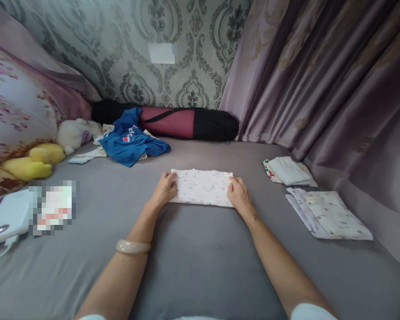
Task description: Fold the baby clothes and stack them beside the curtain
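A white cloth (202, 188) with a small coloured print lies folded into a flat rectangle on the grey bed sheet (200, 258). Its left end is gripped by my left hand (166, 190), the fingers curled over the edge. My right hand (239, 194) pinches the opposite end in the same way. Between the hands the cloth looks flat, with its long side running left to right. A pale bangle (133, 246) circles my left forearm.
Folded printed cloths (336, 215) and a smaller pile topped by a white cloth (288, 171) lie at right. A blue garment (128, 140) is crumpled before a long black and maroon bag (173, 122). At left are plush toys (30, 164) and a white device (11, 215) with a cable.
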{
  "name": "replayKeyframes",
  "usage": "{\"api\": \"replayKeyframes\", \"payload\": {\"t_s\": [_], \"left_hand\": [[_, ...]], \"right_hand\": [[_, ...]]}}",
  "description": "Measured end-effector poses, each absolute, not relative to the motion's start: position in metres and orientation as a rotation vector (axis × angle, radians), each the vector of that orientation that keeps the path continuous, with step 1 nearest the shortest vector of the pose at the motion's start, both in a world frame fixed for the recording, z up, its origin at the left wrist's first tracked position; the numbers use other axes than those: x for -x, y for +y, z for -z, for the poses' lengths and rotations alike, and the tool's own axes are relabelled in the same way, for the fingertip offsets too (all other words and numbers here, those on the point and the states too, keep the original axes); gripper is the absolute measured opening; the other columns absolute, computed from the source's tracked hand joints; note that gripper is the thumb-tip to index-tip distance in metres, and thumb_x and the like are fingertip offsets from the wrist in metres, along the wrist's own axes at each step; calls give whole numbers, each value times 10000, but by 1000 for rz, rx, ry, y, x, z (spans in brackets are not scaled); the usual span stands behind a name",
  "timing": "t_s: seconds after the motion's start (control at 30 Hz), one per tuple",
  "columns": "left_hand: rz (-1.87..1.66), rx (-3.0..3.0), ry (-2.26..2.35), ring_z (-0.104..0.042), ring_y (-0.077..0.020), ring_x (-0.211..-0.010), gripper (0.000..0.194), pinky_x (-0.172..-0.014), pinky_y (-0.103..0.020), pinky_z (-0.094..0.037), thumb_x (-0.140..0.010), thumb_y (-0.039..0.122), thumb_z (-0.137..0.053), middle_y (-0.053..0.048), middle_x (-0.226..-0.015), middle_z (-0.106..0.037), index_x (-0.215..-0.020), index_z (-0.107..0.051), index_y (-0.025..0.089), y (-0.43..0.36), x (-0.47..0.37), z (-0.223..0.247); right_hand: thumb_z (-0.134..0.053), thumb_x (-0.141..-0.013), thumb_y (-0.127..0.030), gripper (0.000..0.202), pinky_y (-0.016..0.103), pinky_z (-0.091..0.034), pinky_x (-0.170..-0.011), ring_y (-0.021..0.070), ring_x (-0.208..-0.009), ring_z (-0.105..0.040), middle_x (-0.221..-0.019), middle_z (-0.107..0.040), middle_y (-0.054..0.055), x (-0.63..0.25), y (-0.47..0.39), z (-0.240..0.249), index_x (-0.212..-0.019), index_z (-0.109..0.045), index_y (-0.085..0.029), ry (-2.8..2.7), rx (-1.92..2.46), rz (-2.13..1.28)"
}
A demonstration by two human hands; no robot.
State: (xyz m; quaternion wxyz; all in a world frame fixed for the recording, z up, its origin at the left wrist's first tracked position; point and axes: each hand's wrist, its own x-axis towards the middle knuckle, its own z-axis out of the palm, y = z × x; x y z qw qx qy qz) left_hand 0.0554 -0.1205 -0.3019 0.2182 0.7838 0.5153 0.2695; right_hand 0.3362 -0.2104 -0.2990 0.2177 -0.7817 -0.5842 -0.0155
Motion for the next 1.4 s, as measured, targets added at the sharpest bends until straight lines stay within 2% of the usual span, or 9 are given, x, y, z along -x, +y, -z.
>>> {"api": "replayKeyframes", "payload": {"t_s": [0.17, 0.3, 0.37, 0.43, 0.6, 0.77, 0.9, 1.2, 1.4], "left_hand": [[-709, -2252, 1626, -539, -268, -1053, 337, -920, -418, -437, -868, 202, -429, -191, -1214, -491, -1153, -588, 117, -129, -54, 296], [-726, -2398, 1723, -430, -348, -1235, 397, -996, -494, -356, -923, 229, -357, -228, -1384, -414, -1258, -528, 101, -140, -72, 276], [-635, -2543, 1606, -394, -327, -1294, 429, -1046, -474, -313, -938, 219, -323, -197, -1389, -455, -1325, -477, 112, -145, -93, 267], [-505, -2615, 1490, -366, -314, -1336, 460, -1092, -475, -256, -935, 198, -321, -171, -1385, -489, -1375, -431, 121, -148, -116, 263], [-360, -2603, 1593, -311, -314, -1383, 515, -1122, -503, -198, -906, 125, -290, -218, -1429, -441, -1405, -403, 63, -145, -139, 280], [-372, -2580, 1571, -342, -293, -1370, 521, -1109, -479, -256, -926, 179, -302, -185, -1456, -421, -1436, -375, 102, -139, -124, 303], [-410, -2572, 1644, -324, -325, -1375, 518, -1119, -526, -206, -958, 305, -284, -166, -1468, -413, -1424, -407, 116, -140, -119, 308], [-358, -2473, 1776, -271, -352, -1398, 626, -1112, -555, -189, -952, 424, -273, -239, -1493, -333, -1427, -374, 28, -141, -119, 307], [-317, -2510, 1731, -280, -330, -1399, 649, -1122, -493, -215, -951, 472, -258, -221, -1495, -341, -1430, -373, 50, -138, -111, 305]], "right_hand": [[-374, -929, -235, 366, 335, -453, -754, 236, -887, -622, -1116, -594, 139, -335, -218, 288, -1205, -612, -209, -1621, 2309, 2], [-317, -947, -232, 414, 432, -413, -879, 307, -1033, -575, -1238, -544, 209, -324, -214, 272, -1255, -578, -143, -1698, 2280, 149], [-287, -948, -209, 450, 467, -349, -980, 327, -1177, -499, -1355, -479, 218, -307, -206, 266, -1315, -525, -108, -1856, 2158, 195], [-266, -953, -210, 477, 446, -264, -1076, 297, -1300, -403, -1415, -450, 190, -285, -196, 265, -1367, -469, -87, -2044, 1990, 137], [-412, -881, -215, 609, 435, -90, -1164, 268, -1431, -200, -1532, -293, 153, -244, -177, 283, -1461, -316, -53, -2348, 1807, -92], [-299, -912, -192, 578, 396, -135, -1168, 224, -1424, -234, -1531, -300, 135, -247, -174, 296, -1469, -294, -38, -2349, 1753, -165], [-241, -949, -228, 543, 391, -137, -1168, 218, -1422, -241, -1520, -330, 123, -253, -176, 297, -1452, -343, -50, -2310, 1749, -140], [-276, -967, -345, 564, 444, -101, -1162, 255, -1424, -228, -1527, -301, 152, -252, -182, 301, -1446, -356, -58, -2127, 1935, -23], [-333, -951, -382, 593, 506, -84, -1149, 296, -1435, -171, -1540, -262, 167, -257, -182, 301, -1455, -345, -71, -2020, 2060, -67]]}}
